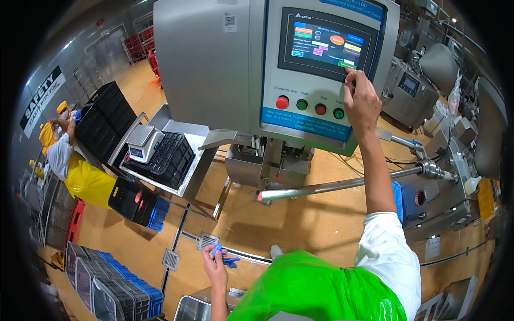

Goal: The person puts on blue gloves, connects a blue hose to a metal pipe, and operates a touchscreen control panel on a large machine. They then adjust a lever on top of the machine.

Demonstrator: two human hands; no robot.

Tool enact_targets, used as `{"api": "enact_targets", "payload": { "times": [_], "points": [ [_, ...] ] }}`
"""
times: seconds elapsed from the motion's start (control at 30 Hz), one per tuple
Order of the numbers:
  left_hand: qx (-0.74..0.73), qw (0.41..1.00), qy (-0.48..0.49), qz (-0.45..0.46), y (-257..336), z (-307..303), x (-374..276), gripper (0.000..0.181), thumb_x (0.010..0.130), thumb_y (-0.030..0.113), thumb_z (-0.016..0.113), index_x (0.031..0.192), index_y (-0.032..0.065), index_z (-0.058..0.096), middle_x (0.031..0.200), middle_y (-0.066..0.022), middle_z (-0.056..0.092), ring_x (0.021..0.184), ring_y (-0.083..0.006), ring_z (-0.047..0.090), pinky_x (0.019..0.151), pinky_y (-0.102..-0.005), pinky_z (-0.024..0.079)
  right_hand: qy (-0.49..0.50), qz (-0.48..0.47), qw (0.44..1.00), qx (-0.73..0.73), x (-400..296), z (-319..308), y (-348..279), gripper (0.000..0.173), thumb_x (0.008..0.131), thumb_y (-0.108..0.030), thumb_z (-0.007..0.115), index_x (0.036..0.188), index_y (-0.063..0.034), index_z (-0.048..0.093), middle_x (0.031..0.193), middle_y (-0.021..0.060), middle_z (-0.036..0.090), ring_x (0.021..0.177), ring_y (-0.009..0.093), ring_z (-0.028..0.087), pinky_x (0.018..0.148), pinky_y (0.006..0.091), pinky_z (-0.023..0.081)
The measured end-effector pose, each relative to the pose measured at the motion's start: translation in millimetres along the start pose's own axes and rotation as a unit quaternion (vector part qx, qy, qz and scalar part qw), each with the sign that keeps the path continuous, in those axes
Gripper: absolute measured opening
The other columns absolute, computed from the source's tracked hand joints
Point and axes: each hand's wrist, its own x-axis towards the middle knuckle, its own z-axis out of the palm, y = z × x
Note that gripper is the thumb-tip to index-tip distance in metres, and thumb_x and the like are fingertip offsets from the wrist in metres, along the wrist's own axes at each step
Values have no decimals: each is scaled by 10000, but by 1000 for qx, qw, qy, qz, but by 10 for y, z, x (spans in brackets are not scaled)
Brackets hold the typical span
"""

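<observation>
My right hand (362, 95) is raised to the lower right of a lit touchscreen (327, 44) on a steel clipper machine (204, 68). Its index fingertip is at a green on-screen button (346, 64); nothing shows in the hand and the thumb stands apart. Below the screen is a row of push buttons: a red emergency stop (282, 102), a green start (302, 104), a red stop (320, 109) and another green one (339, 113). Low in front of me, my left hand (214, 263) holds crumpled blue gloves (229, 261).
A steel tube (341, 186) juts across from the machine (433, 200) at right. On a steel table (192, 160) at left, a digital scale (144, 142) rests on a black crate (174, 156). Crates (116, 285) stand lower left. A co-worker in a yellow apron (88, 180) handles tall black crates (106, 116).
</observation>
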Motion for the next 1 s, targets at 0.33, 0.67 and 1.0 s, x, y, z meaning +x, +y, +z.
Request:
{"api": "enact_targets", "payload": {
  "times": [0.33,0.67,1.0],
  "points": [
    [-4,1000,16,27,-16,326,508,170,1008,104,482,1157,26,457,948,-77,588,832,-130,617,738,-264,498,17,-38,999,4,45,81,109,316,797,-20,676,1086,-122,600,827,-4,653,749,182,657,599,315,525],
    [-3,1000,4,27,-80,295,784,175,1004,74,471,1168,15,455,910,-95,622,810,-128,607,735,-259,496,33,-44,998,27,85,34,87,253,809,-16,669,1036,-114,614,811,13,659,703,187,655,589,316,516],
    [-9,999,-35,29,13,261,1061,154,999,62,473,1147,23,455,965,-72,566,817,-126,610,717,-260,501,29,-26,999,15,196,92,36,246,814,-33,673,1038,-117,614,817,12,664,703,179,658,574,316,510]
  ]
}}
